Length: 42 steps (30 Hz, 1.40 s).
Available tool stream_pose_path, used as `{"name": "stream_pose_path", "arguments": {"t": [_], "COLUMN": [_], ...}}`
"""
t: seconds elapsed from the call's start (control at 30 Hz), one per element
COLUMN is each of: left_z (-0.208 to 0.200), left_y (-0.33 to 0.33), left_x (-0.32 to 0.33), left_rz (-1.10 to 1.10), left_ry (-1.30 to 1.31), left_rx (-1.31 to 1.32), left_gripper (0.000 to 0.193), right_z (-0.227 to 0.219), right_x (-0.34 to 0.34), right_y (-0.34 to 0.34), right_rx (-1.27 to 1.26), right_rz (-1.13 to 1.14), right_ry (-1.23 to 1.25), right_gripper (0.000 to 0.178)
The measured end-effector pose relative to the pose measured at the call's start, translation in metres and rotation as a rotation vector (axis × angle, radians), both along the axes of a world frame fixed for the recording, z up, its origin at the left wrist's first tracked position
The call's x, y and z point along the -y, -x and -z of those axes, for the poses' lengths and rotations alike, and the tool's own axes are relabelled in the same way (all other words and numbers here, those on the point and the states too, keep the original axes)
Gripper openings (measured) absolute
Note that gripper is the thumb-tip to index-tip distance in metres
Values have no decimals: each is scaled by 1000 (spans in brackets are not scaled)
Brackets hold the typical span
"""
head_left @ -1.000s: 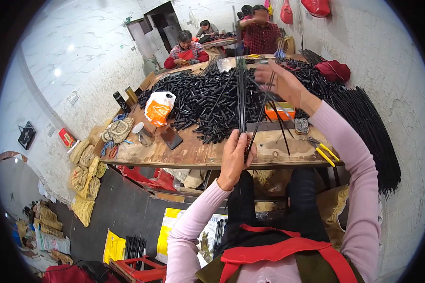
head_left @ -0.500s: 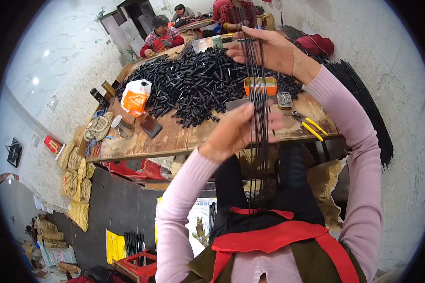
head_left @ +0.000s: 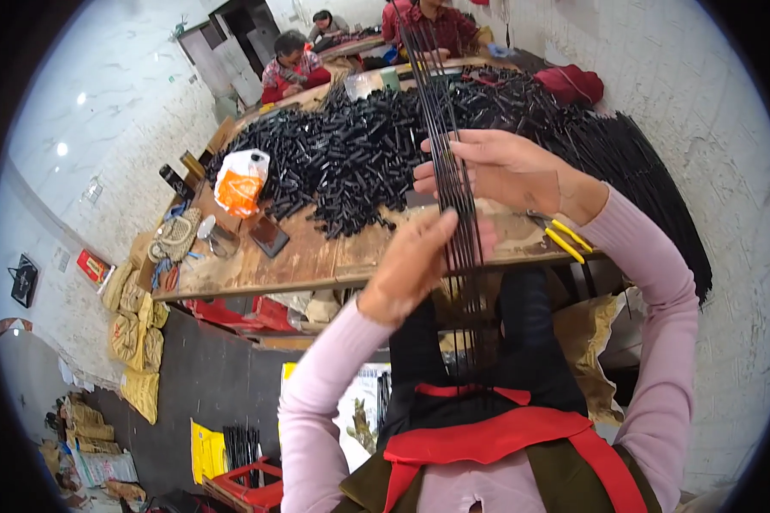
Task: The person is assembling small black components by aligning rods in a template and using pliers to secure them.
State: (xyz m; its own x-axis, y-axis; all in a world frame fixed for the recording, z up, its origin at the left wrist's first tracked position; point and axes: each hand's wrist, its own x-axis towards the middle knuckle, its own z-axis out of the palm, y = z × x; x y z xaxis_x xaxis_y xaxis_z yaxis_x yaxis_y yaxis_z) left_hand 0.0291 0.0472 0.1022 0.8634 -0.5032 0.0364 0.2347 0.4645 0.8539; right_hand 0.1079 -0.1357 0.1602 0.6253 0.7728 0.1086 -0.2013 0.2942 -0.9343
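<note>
An upright bundle of thin black rods (head_left: 459, 227) stands in front of me, its lower end over my lap and its top above the table. My left hand (head_left: 419, 261) is closed loosely round the middle of the bundle, thumb on the near side and fingertips showing past its right edge. Higher up, my right hand (head_left: 509, 171) holds the rods from the right, with long, loosely bent fingers passing behind them and the thumb against them. Beyond both hands lies a big heap of short black tube-like pieces (head_left: 342, 162) on the wooden table (head_left: 316, 261).
Yellow-handled pliers (head_left: 566, 239) lie by the table's right front edge. Left are an orange-white plastic bag (head_left: 241, 184), a dark phone (head_left: 269, 237) and a metal cup (head_left: 218, 235). Long black rods (head_left: 659, 197) pile up far right. Several people sit farther back.
My right hand has come down along the rods, from near their upper part to just above my left hand. The bundle's top leans more to the left.
</note>
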Motion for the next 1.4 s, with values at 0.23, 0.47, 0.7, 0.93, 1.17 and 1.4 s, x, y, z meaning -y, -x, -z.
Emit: {"name": "stream_pose_path", "arguments": {"t": [0.23,0.47,0.7,0.93,1.17,1.4], "left_z": [9,18,12,14,15,-7], "left_y": [11,11,22,51,77,35], "left_x": [2,3,-16,-62,-129,-125], "left_rz": [32,-30,88,73,-200,-491], "left_ry": [10,-196,-276,-366,-334,-162], "left_rx": [-58,47,154,98,93,78], "left_gripper": [32,27,28,30,26,18], "right_z": [0,-39,-120,-142,-162,-130], "right_x": [4,23,60,127,242,134], "right_y": [14,-6,-48,-85,-117,-40], "right_rx": [21,55,383,406,324,523], "right_rz": [17,170,374,760,993,1067], "right_ry": [26,-39,-103,15,-331,-490], "right_gripper": [43,39,37,21,18,23]}}
